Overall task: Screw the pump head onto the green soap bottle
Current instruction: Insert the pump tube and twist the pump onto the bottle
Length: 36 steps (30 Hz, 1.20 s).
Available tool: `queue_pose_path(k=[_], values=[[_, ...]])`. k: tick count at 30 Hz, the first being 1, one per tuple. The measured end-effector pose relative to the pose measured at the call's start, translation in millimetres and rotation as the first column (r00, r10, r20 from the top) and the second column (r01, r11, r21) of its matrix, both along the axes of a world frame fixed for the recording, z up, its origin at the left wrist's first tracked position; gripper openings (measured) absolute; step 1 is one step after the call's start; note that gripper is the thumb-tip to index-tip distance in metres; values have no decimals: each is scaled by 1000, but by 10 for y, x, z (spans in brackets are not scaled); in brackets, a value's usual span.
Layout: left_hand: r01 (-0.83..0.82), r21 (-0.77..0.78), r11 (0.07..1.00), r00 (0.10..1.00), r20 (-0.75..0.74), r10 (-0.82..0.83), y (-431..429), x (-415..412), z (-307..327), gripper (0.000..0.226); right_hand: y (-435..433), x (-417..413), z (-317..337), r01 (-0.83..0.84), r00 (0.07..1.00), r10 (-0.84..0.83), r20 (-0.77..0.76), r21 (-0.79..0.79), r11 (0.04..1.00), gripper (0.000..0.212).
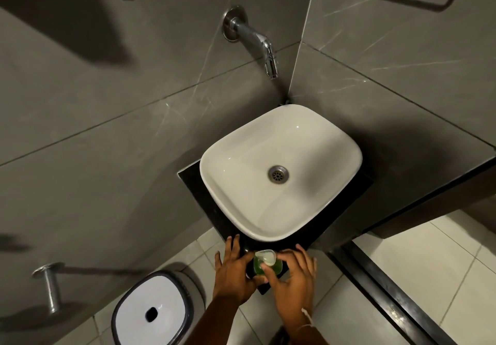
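While the green soap bottle [268,266] stood on the near corner of the black counter [212,210], just in front of the white sink [316,140], both hands were on it. The bottle was clear and held green liquid; how full it was could not be told, since the hands and the pump head [265,256] covered most of it. The pale pump head sat on top of the bottle, with its spout pointing roughly toward the right hand [294,283]. The fingers of that hand were curled around the right side of the bottle, the thumb and first finger pinched close under the pump head. Whether they gripped the collar or only the bottle's shoulder was too small to tell. The left hand [233,275] lay against the bottle's left side, its fingers stretched out flat over the counter edge toward the sink and its thumb pressed to the bottle.

The sink was empty, with only its metal drain [278,174] at the bottom. A chrome tap [257,41] came out of the grey tiled wall above it. On the floor to the left stood a bin [153,309] with a white lid; its contents were hidden and its lower edge was cut off by the frame. A thin thread [307,318] circled the right wrist.
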State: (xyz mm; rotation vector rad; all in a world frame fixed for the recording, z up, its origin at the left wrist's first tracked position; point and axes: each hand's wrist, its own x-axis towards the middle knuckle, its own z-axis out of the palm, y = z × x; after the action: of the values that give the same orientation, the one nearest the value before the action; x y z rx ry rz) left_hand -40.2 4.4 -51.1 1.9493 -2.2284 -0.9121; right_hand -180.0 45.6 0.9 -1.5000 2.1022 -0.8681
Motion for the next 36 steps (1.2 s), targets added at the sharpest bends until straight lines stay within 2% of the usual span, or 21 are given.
queue_pose_path(k=[4,7,9,11,16,19,22,25,30,34,36], values=[[2,-10,1000,1000,18,-2,14,-10,-9,58,-40,41,56,53,998,-55,20,74,996,41],[-4,-11,1000,1000,4,4,16,-4,-3,58,-32,5,39,0,1000,-1,31,29,1000,51],[-6,-3,1000,1000,2,6,16,-9,-6,64,-30,-30,13,-37,998,40,46,-48,998,41],[-4,-3,1000,1000,13,4,17,-16,-11,67,-47,-30,-15,4,996,3,90,-73,997,32],[-4,-14,1000,1000,26,4,22,-14,-16,57,-101,95,-7,121,976,-119,184,4,993,50],[-12,-19,1000,1000,9,12,32,-12,-9,52,-67,94,-47,99,983,-96,158,-15,995,57],[3,-12,1000,1000,19,-3,28,-10,1,58,-32,54,-87,6,990,2,140,-56,998,48],[-3,-7,1000,1000,27,4,25,-22,16,60,-71,63,-91,47,982,-38,185,-43,998,37],[0,-8,1000,1000,23,0,28,-19,28,59,-155,138,-25,120,972,-119,200,8,993,49],[5,-26,1000,1000,10,-5,28,-6,15,53,-54,66,-84,22,986,-15,166,-39,999,53],[5,-23,1000,1000,9,-5,30,-7,-2,58,-22,13,-97,-24,987,35,156,-76,997,51]])
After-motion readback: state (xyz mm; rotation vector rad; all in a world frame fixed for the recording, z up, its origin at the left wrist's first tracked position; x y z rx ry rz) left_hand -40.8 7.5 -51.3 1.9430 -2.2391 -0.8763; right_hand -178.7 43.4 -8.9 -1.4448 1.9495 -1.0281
